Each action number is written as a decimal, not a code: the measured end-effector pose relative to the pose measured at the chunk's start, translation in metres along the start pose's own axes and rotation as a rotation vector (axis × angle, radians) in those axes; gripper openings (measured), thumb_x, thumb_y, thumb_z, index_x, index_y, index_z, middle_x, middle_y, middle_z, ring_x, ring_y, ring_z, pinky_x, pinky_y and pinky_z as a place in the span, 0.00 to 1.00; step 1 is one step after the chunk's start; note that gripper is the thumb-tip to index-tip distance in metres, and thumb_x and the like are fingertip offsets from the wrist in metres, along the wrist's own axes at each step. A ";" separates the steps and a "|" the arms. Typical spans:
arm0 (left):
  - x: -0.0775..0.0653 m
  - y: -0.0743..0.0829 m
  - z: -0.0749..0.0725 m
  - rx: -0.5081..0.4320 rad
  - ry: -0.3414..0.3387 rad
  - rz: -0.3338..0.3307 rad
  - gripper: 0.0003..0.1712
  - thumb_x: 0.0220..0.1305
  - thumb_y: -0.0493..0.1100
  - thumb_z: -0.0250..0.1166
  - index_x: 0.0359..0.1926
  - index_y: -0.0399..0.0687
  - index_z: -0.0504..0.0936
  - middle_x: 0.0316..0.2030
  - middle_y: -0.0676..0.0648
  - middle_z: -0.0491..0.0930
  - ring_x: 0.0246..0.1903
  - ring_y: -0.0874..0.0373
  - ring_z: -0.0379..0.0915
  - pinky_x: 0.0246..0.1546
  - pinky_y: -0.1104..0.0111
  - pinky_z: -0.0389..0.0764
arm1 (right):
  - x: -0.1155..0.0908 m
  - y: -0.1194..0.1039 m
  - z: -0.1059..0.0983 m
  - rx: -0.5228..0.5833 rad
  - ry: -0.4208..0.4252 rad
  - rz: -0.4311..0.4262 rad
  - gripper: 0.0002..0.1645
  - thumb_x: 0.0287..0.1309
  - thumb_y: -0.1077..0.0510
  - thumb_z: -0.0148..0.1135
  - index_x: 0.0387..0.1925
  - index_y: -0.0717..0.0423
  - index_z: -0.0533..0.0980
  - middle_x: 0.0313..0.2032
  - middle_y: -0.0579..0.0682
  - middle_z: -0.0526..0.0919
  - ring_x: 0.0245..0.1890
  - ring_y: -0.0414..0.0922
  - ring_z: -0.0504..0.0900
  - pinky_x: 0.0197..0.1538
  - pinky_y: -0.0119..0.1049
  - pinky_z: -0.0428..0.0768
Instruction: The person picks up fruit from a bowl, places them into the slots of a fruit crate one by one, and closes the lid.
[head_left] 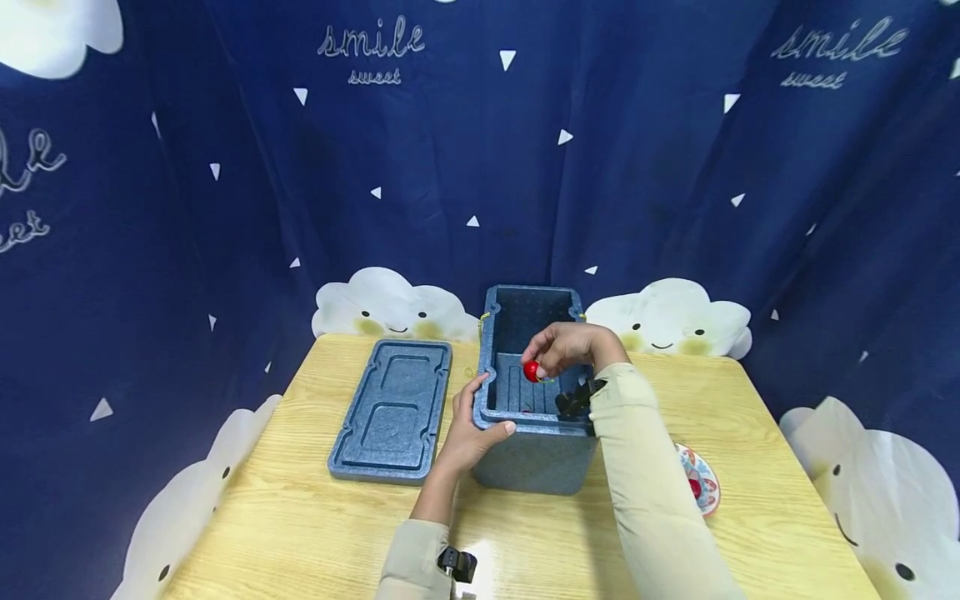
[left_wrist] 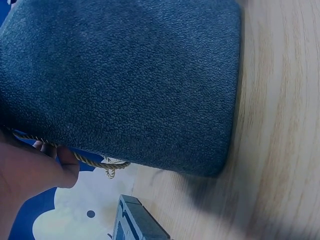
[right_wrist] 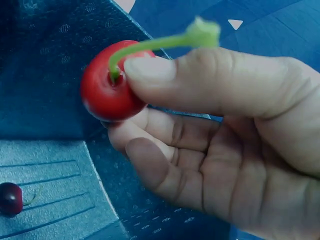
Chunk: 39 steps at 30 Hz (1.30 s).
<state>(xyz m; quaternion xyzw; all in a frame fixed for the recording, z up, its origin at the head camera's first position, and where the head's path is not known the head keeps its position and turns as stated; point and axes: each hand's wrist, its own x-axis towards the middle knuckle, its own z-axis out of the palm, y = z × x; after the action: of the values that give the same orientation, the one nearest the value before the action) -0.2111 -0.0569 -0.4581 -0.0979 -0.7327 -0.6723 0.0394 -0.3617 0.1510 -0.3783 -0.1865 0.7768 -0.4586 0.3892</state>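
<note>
My right hand (head_left: 564, 346) pinches a bright red cherry (right_wrist: 112, 85) with a green stem between thumb and fingers, over the open top of a blue-grey foam box (head_left: 534, 458). Down on the box's ribbed floor lies a dark red cherry (right_wrist: 11, 199), seen in the right wrist view. With my left hand (head_left: 471, 429) I grip the near left corner of the box, thumb on the front rim and fingers along the left side. A twisted cord (left_wrist: 90, 161) runs along that side by the fingers in the left wrist view.
The box's lid (head_left: 392, 408) lies flat on the wooden table (head_left: 285, 483), left of the box. Right of my right forearm sits a patterned plate (head_left: 711, 498) with a red cherry (head_left: 694, 487) on it, partly hidden by the sleeve. A dark blue curtain (head_left: 450, 150) hangs behind the table.
</note>
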 end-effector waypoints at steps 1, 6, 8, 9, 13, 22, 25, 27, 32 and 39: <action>0.000 0.000 0.000 0.002 0.000 0.000 0.48 0.46 0.39 0.71 0.68 0.48 0.58 0.63 0.36 0.50 0.61 0.39 0.48 0.59 0.47 0.52 | 0.001 -0.001 0.000 0.002 0.008 0.006 0.20 0.42 0.72 0.66 0.42 0.66 0.78 0.32 0.54 0.82 0.30 0.46 0.75 0.38 0.42 0.78; 0.001 0.001 -0.001 0.003 -0.010 0.004 0.48 0.46 0.39 0.71 0.68 0.48 0.58 0.63 0.36 0.50 0.61 0.39 0.48 0.59 0.47 0.52 | 0.003 -0.003 -0.001 -0.007 0.020 0.030 0.19 0.42 0.73 0.65 0.42 0.66 0.78 0.31 0.53 0.82 0.29 0.46 0.75 0.36 0.39 0.77; 0.002 0.002 -0.001 0.006 -0.009 0.004 0.48 0.46 0.39 0.71 0.68 0.49 0.58 0.63 0.36 0.50 0.61 0.39 0.48 0.59 0.47 0.52 | 0.003 -0.004 -0.002 -0.016 0.017 0.030 0.20 0.43 0.73 0.64 0.43 0.69 0.77 0.31 0.53 0.82 0.29 0.45 0.74 0.36 0.38 0.76; 0.002 0.002 -0.001 0.005 -0.006 0.006 0.48 0.46 0.39 0.71 0.68 0.49 0.58 0.63 0.36 0.50 0.61 0.39 0.49 0.59 0.47 0.52 | 0.003 -0.004 -0.002 -0.017 0.018 0.031 0.21 0.43 0.73 0.64 0.44 0.69 0.76 0.31 0.53 0.82 0.29 0.45 0.74 0.36 0.38 0.76; 0.001 0.003 0.000 -0.009 -0.002 0.008 0.47 0.46 0.38 0.71 0.67 0.48 0.59 0.62 0.36 0.50 0.61 0.39 0.49 0.58 0.47 0.52 | 0.001 -0.004 0.000 -0.043 0.034 0.030 0.21 0.46 0.70 0.64 0.46 0.71 0.75 0.30 0.52 0.81 0.28 0.44 0.74 0.36 0.38 0.76; 0.000 0.003 0.005 -0.009 0.007 0.015 0.48 0.45 0.38 0.72 0.67 0.47 0.59 0.61 0.36 0.51 0.59 0.40 0.53 0.58 0.50 0.55 | -0.029 0.000 0.015 -0.140 0.129 -0.109 0.17 0.54 0.60 0.63 0.45 0.66 0.77 0.32 0.50 0.79 0.31 0.42 0.75 0.35 0.36 0.77; 0.000 0.004 0.005 -0.014 0.003 0.010 0.48 0.45 0.38 0.71 0.67 0.48 0.59 0.62 0.36 0.50 0.60 0.39 0.52 0.58 0.49 0.54 | -0.041 0.002 0.020 -0.193 0.175 -0.174 0.18 0.54 0.58 0.64 0.45 0.65 0.77 0.36 0.52 0.80 0.33 0.44 0.75 0.37 0.37 0.76; 0.000 0.004 0.004 -0.016 -0.004 0.003 0.48 0.45 0.38 0.71 0.68 0.47 0.58 0.62 0.36 0.50 0.60 0.39 0.51 0.58 0.49 0.54 | -0.049 0.004 0.023 -0.209 0.205 -0.213 0.19 0.55 0.57 0.63 0.46 0.64 0.77 0.41 0.53 0.80 0.37 0.44 0.76 0.40 0.38 0.77; 0.000 0.003 0.003 -0.016 -0.019 -0.016 0.48 0.46 0.39 0.71 0.68 0.48 0.58 0.63 0.36 0.49 0.61 0.39 0.50 0.58 0.48 0.54 | -0.072 0.010 0.031 -0.193 0.292 -0.317 0.21 0.57 0.57 0.62 0.50 0.64 0.75 0.45 0.54 0.80 0.42 0.47 0.77 0.45 0.41 0.76; -0.001 0.000 -0.001 -0.007 -0.014 -0.015 0.48 0.46 0.40 0.71 0.68 0.51 0.58 0.63 0.37 0.49 0.61 0.39 0.49 0.58 0.45 0.53 | -0.088 0.024 0.042 -0.139 0.388 -0.385 0.22 0.55 0.61 0.63 0.51 0.67 0.74 0.43 0.57 0.79 0.43 0.50 0.77 0.44 0.38 0.76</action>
<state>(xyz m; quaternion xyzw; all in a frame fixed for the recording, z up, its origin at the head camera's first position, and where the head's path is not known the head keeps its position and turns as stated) -0.2108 -0.0580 -0.4586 -0.0973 -0.7313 -0.6745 0.0287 -0.2724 0.1959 -0.3725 -0.2655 0.8166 -0.4969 0.1255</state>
